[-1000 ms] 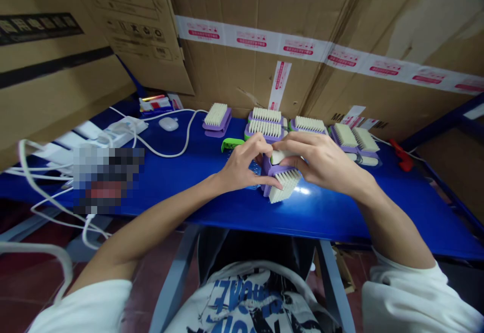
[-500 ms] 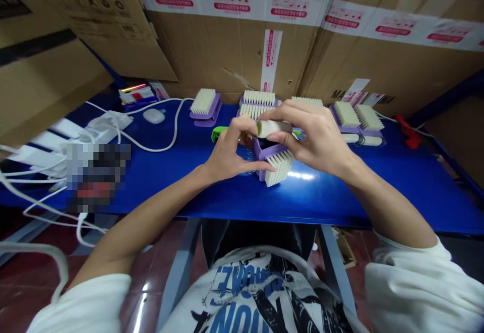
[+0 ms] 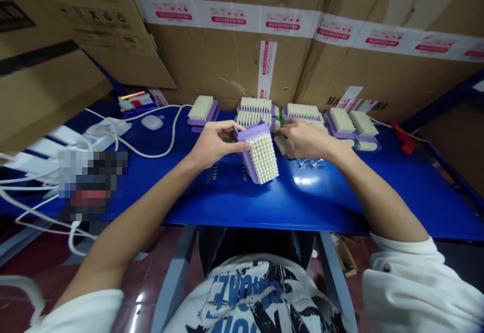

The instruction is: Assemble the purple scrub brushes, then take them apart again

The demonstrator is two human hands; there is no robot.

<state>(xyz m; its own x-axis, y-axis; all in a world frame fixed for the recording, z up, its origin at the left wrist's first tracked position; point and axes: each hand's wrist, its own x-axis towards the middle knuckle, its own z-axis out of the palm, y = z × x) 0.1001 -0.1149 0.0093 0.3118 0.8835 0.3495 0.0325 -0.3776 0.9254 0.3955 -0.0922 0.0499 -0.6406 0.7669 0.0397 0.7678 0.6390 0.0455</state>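
Note:
My left hand (image 3: 219, 143) grips a purple brush (image 3: 263, 159), its thumb on the cream bristles, which face me and tilt slightly. Just right of that brush, my right hand (image 3: 302, 139) has its fingers closed around a whitish cylindrical piece (image 3: 284, 145). Behind my hands, several purple brushes with cream bristles lie along the cardboard: a single one (image 3: 203, 109) at the left, a pair (image 3: 255, 105) in the middle, one (image 3: 302, 111) partly behind my right hand, and another pair (image 3: 351, 123) at the right.
The blue table (image 3: 227, 207) has a white mouse (image 3: 152, 122), cables and a power strip (image 3: 109, 129) at the left. Clear plastic (image 3: 312, 163) lies below my right hand. A red object (image 3: 403, 137) sits at the far right, and cardboard (image 3: 223, 61) stands behind.
My hands have moved apart. The brush in my left hand has turned so its bristles face me. My right hand has moved away from it with the whitish piece.

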